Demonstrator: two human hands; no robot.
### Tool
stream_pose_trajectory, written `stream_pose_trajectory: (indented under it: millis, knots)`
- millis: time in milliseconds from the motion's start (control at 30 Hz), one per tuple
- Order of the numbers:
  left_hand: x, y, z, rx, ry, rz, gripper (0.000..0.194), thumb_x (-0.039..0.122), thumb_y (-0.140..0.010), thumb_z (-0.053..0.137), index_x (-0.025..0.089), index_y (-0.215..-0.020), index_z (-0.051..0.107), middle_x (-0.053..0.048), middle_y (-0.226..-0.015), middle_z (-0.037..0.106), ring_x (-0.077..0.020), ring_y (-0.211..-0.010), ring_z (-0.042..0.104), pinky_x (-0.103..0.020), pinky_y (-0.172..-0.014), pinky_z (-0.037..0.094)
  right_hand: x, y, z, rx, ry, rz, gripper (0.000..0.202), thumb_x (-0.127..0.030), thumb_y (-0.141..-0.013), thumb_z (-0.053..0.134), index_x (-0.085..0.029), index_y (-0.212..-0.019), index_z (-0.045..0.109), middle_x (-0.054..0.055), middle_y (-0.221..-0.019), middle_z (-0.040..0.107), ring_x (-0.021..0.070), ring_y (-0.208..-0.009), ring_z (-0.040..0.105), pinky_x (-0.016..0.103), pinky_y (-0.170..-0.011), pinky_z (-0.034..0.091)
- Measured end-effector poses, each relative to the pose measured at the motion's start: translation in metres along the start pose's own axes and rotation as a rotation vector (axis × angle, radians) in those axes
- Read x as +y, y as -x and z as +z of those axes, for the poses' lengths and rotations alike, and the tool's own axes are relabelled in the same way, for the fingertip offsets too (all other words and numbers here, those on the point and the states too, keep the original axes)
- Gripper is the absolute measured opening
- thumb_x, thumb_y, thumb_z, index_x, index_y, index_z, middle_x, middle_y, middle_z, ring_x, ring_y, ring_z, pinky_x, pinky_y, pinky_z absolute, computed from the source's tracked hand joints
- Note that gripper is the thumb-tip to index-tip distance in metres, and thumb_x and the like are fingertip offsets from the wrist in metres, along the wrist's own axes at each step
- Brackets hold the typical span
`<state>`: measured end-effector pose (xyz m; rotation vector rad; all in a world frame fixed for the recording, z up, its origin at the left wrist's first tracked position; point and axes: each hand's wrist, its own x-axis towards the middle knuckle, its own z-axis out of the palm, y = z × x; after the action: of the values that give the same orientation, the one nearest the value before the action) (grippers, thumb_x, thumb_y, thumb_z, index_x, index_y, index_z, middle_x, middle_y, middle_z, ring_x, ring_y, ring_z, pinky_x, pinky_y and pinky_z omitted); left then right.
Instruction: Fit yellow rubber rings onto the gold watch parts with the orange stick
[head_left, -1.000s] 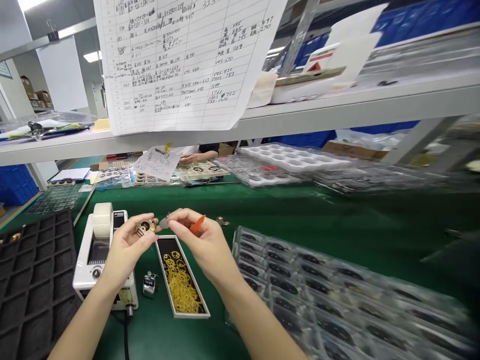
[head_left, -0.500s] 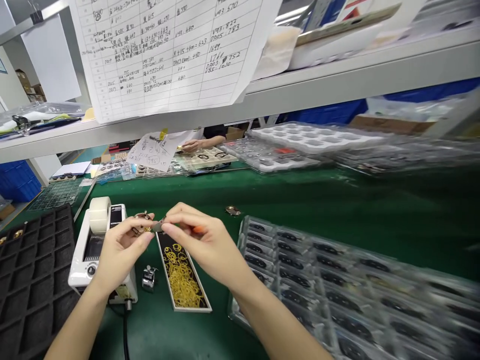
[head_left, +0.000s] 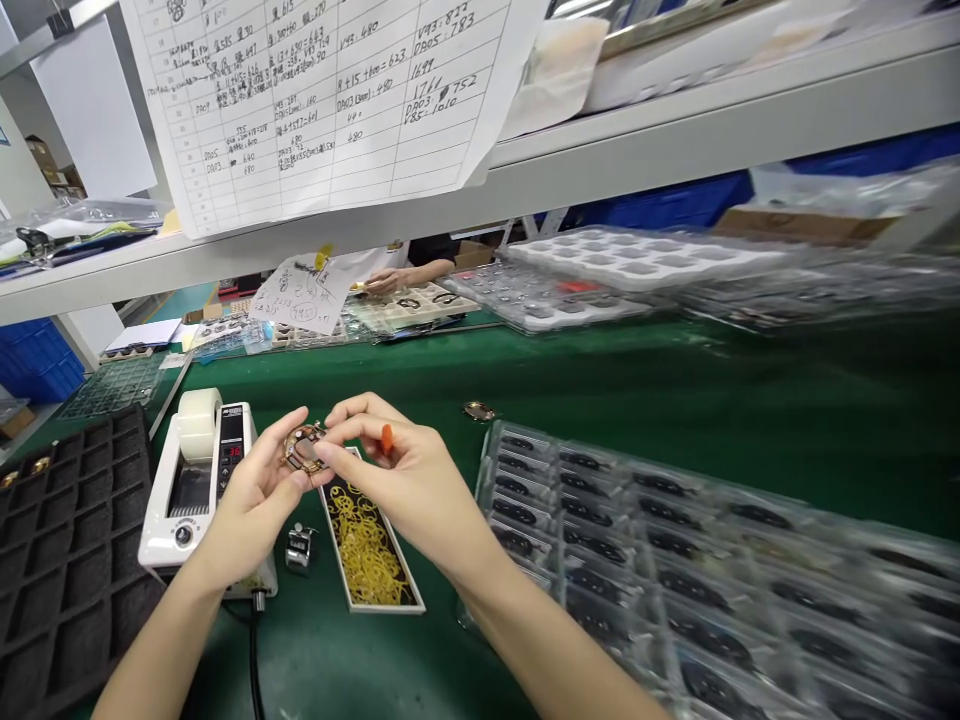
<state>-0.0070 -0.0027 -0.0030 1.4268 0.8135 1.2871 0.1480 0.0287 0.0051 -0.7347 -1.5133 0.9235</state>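
Between the thumb and fingers of my left hand (head_left: 251, 505) is a round gold-coloured watch part (head_left: 304, 450), tilted toward me. The fingertips of my right hand (head_left: 397, 475) are pinched at its right edge, by a small grey piece that shows against the part. An orange-red tip (head_left: 387, 439) sticks up among my right fingers; the rest of that item is hidden. Just below both hands lies a narrow white-edged tray (head_left: 416, 607) of yellow rings (head_left: 367, 550).
A white tape dispenser (head_left: 154, 540) and black compartment tray (head_left: 71, 560) are on the left, a metal counter (head_left: 298, 547) nearer. Clear trays (head_left: 600, 515) of dark parts fill the right. A round metal piece (head_left: 478, 411) lies behind. Another person's hand (head_left: 386, 281) shows beyond.
My left hand has turned and opened up the watch part to view. My right fingertips have moved onto it with the grey piece. The orange-red tip now points upward.
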Motion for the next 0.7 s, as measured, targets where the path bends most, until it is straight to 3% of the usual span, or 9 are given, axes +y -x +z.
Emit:
stream_pose_trajectory:
  millis: [400,700]
  knots:
    - [0.0,0.003,0.004,0.011,-0.083,0.026,0.04,0.024,-0.092,0.056,0.03,-0.132,0.055,-0.004,-0.134,0.06,-0.0228,-0.124,0.055,-0.035,-0.101,0.052,0.008,0.004,0.006,0.104,0.178,-0.154,0.015,-0.016,-0.078,0.064,-0.02,-0.063,0.066,0.002,-0.08,0.057,0.0126,-0.067,0.053,0.026,-0.06,0.045]
    - [-0.006,0.001,0.007,0.111,-0.196,0.051,0.035,0.024,-0.092,0.055,0.025,-0.127,0.058,-0.006,-0.126,0.065,-0.0181,-0.108,0.064,-0.027,-0.093,0.054,0.009,0.007,0.011,0.13,0.266,-0.176,0.015,-0.017,-0.08,0.061,-0.02,-0.066,0.063,0.002,-0.08,0.057,0.0162,-0.076,0.06,0.028,-0.064,0.048]
